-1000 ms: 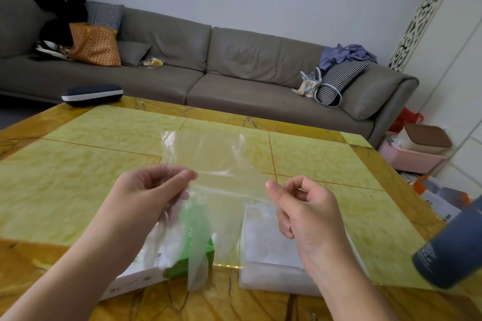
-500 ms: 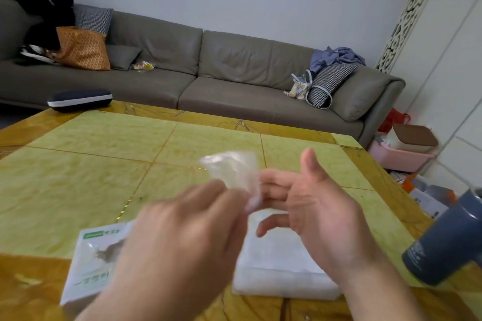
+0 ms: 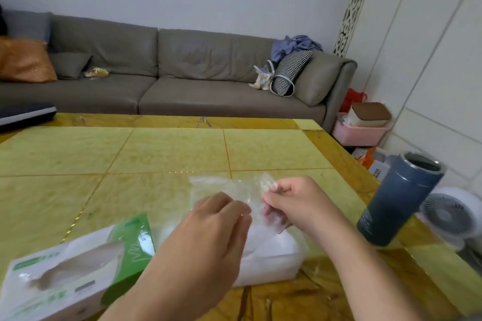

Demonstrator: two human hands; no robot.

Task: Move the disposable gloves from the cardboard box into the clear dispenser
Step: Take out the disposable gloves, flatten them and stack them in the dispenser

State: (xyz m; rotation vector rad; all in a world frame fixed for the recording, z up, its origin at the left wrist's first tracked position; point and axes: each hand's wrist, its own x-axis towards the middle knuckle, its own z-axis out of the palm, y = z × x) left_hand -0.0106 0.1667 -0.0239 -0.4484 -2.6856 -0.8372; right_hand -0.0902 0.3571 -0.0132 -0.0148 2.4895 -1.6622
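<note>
A thin clear disposable glove is stretched between both hands above the clear dispenser, which holds a white stack of gloves. My left hand pinches the glove's left part, fingers curled. My right hand pinches its right end between thumb and fingers. The white and green cardboard glove box lies at the near left of the table, its top opening showing gloves inside.
A dark blue tumbler stands at the table's right edge. The yellow-green tiled table stretches ahead. A dark case lies at the far left edge. A grey sofa is behind; a white fan sits on the floor right.
The glove was first held spread wide, then bunched between the hands; now it is stretched flatter over the dispenser. The camera has turned right, and the box shows at near left.
</note>
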